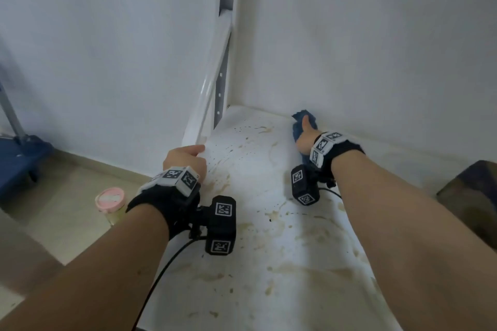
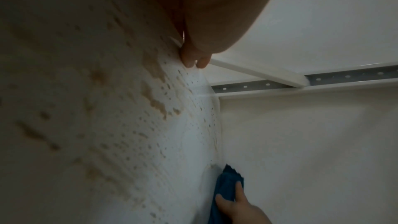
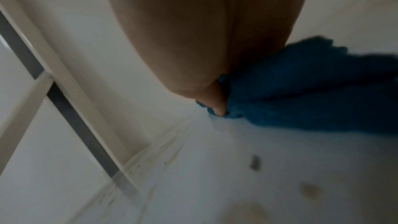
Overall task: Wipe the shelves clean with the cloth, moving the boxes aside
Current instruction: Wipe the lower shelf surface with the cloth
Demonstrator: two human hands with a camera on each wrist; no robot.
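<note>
One stained white shelf (image 1: 269, 236) carries two hands: the right hand (image 1: 306, 137) grips one blue cloth (image 1: 301, 118) at the far wall, the left hand (image 1: 185, 158) curls over the shelf's left edge.

Crumpled blue cloth (image 1: 301, 122) lies at the back of the brown-stained white shelf (image 1: 269, 223).

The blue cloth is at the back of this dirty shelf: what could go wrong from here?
1. The right hand holds the cloth bunched, so it may smear the brown stains rather than lift them.
2. The cable from the left hand trails over the shelf and may drag through the dirt.
</note>
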